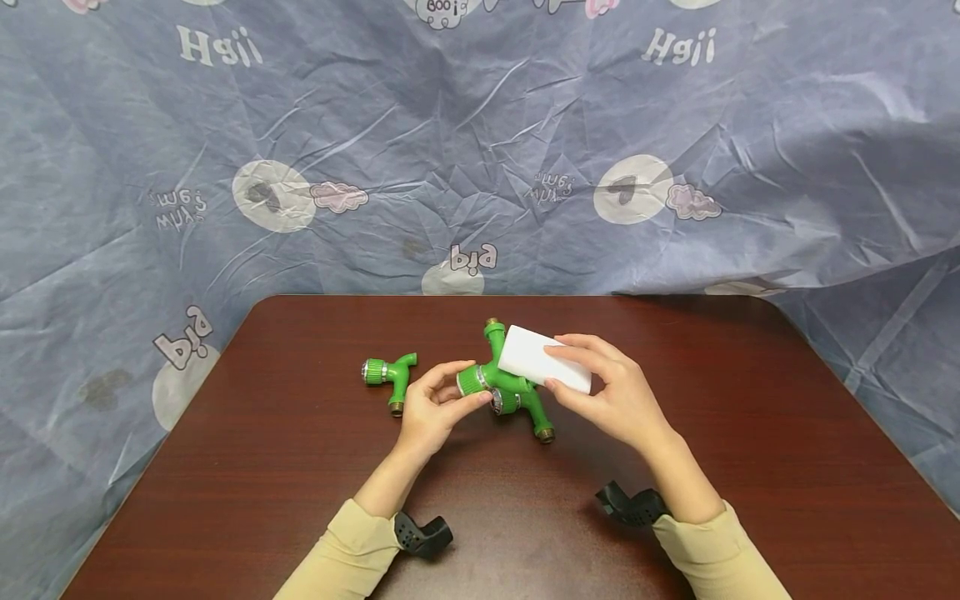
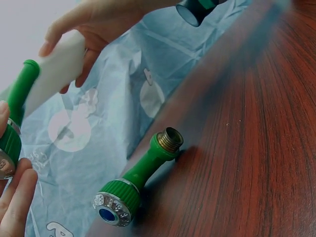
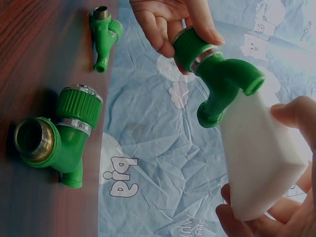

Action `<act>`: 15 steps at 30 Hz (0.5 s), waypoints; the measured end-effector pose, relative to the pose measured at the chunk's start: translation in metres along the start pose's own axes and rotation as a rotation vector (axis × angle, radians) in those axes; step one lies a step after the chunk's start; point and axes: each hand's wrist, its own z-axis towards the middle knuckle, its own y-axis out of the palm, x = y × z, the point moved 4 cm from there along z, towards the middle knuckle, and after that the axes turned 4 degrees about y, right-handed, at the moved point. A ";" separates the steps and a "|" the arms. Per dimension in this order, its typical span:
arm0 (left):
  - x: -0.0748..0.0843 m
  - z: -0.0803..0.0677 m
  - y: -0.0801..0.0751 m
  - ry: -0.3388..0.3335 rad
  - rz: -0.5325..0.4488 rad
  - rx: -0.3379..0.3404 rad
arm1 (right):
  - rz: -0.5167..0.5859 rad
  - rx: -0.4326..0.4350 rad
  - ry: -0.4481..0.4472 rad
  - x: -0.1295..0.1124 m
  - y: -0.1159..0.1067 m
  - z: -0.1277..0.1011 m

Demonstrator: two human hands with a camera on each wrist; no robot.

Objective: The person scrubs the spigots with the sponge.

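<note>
My left hand (image 1: 459,390) holds a green plastic tap (image 1: 491,360) by its ribbed knob, lifted just above the table. My right hand (image 1: 557,368) pinches a white sponge block (image 1: 534,357) between thumb and fingers and presses it against the tap's body. In the right wrist view the sponge (image 3: 256,163) touches the tap's spout (image 3: 219,79), and fingers of the left hand (image 3: 173,22) curl round the knob. A second green tap (image 1: 525,408) lies on the table right under the held one. A third tap (image 1: 390,380) lies to the left.
The brown table (image 1: 300,467) is backed by a crumpled blue printed cloth (image 1: 450,150). A black wrist mount (image 1: 423,535) sits on the left forearm and another (image 1: 630,505) on the right. The lying tap (image 2: 140,180) has a brass threaded end.
</note>
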 end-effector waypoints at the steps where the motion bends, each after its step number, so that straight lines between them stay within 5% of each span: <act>1: -0.002 0.001 -0.001 0.019 -0.007 0.000 | -0.005 0.000 0.005 0.000 0.000 0.000; 5: -0.012 0.003 -0.004 0.072 -0.017 0.010 | -0.026 0.002 0.013 0.001 0.000 -0.001; 9: -0.020 0.004 -0.008 0.053 0.007 0.023 | -0.046 -0.010 -0.030 0.000 0.003 -0.001; 15: -0.008 0.003 -0.007 0.037 0.049 0.041 | -0.140 0.023 -0.040 0.000 0.003 -0.001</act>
